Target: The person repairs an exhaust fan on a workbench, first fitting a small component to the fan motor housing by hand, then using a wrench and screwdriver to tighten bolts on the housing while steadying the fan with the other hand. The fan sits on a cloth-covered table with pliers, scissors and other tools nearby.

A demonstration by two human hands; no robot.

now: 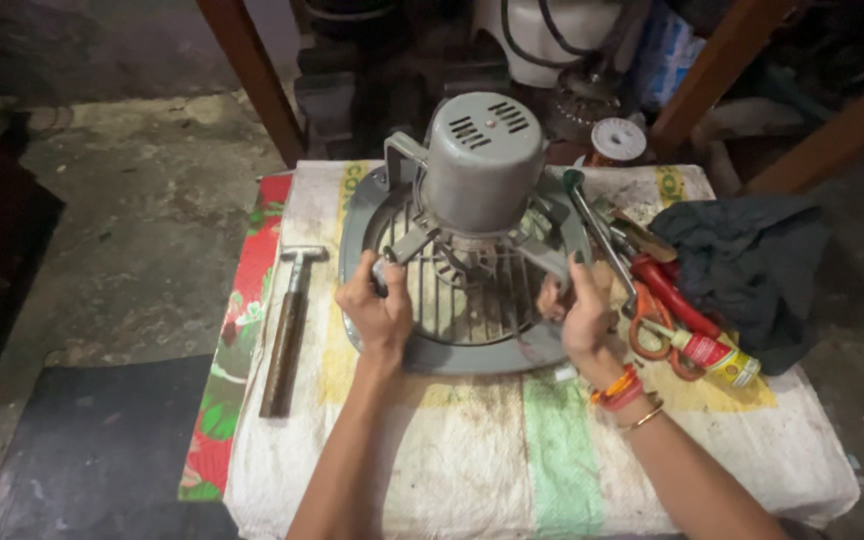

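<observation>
The fan (467, 240) is laid face down on a cloth-covered table (512, 450). Its frame is gripped at both sides: the left hand (377, 310) is closed on a bracket arm, the right hand (582, 315) on the opposite arm. It is judged heavy and rigid, so the frame is the best hold. A hammer (287, 330) lies left, scissors (657, 330) right.

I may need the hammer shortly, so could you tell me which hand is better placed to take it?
Probably the left hand: the hammer lies just beyond it on the cloth, while the right hand sits across the fan frame.
</observation>
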